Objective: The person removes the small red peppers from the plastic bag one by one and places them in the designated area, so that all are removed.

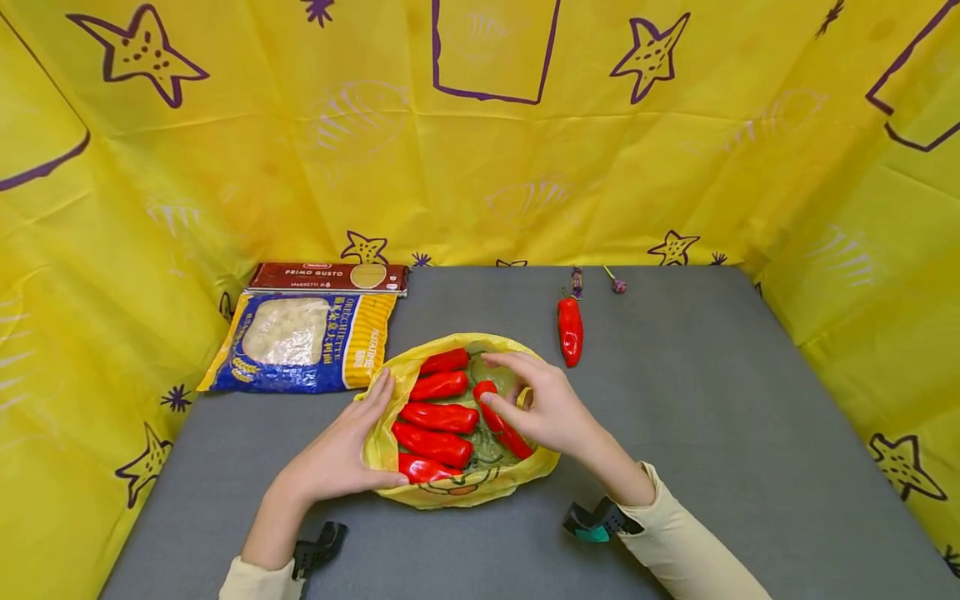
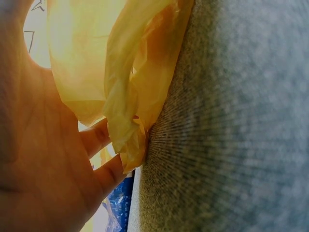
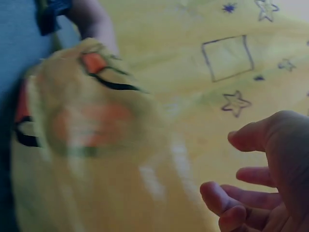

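Observation:
A yellow plastic bag (image 1: 457,497) lies with its mouth spread wide at the middle of the table, several red peppers (image 1: 440,417) stacked along its left inside. Against the bag's left side rests my left hand (image 1: 345,458), thumb at the front edge and fingers spread along the rim. In the left wrist view its straight fingers (image 2: 110,173) touch the outside of the bag. My right hand (image 1: 553,408) hovers over the right part of the mouth, fingers loosely bent. Nothing shows between its fingers in the right wrist view. One red pepper (image 1: 510,433) slants in the bag below the thumb.
Behind the bag to the left lie a blue-and-yellow orecchiette pasta packet (image 1: 296,342) and a brown spaghetti packet (image 1: 330,277). Another red pepper (image 1: 570,333), a wrapped candy (image 1: 577,282) and a small purple lollipop (image 1: 618,285) lie back right. Yellow cloth walls surround the table.

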### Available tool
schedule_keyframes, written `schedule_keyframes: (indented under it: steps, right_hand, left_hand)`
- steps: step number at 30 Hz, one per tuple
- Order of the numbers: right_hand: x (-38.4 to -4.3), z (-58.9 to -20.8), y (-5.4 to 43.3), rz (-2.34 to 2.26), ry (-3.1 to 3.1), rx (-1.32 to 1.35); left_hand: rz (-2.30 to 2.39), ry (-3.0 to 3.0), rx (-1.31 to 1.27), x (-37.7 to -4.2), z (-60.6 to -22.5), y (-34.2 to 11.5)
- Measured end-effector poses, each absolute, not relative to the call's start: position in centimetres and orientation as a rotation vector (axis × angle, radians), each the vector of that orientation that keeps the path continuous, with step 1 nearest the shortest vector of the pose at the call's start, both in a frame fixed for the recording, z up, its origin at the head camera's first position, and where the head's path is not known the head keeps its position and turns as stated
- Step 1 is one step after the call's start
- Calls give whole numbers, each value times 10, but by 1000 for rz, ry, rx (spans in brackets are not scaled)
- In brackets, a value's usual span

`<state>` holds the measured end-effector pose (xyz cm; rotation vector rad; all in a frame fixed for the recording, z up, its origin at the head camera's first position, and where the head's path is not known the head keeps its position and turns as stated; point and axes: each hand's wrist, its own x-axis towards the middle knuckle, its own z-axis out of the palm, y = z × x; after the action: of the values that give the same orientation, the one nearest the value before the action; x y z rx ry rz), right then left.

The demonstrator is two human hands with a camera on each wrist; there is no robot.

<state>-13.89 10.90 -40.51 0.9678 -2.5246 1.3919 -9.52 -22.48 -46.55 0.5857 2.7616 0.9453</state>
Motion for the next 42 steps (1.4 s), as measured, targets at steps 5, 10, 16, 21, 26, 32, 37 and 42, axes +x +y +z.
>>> schedule_keyframes:
  steps: [5, 10, 16, 21, 26, 32, 37, 42]
  right_hand:
    - [-139, -422, 100, 1191, -2616, 1008]
    - [-141, -432, 98, 1004, -2667, 910]
    - [-145, -439, 98, 963, -2779, 773]
    - [-147, -445, 98, 949, -2845, 718]
    - [-149, -449, 97, 969, -2858, 754]
    - [-149, -453, 96, 986, -2909, 802]
    - [-149, -455, 96, 1002, -2919, 794]
    - [-149, -455, 96, 1017, -2926, 784]
  left_hand:
    - [938, 2765, 584, -95, -466, -225]
    - [930, 2774, 588, -95, -467, -225]
    - [949, 2783, 616, -95, -469, -227]
    - [951, 2783, 620, -94, -468, -227]
    - [949, 2785, 620, -94, -468, -227]
    - [955, 2784, 620, -94, -468, -227]
    - [960, 2785, 624, -94, -469, -227]
    - [959, 2785, 626, -94, -469, -227]
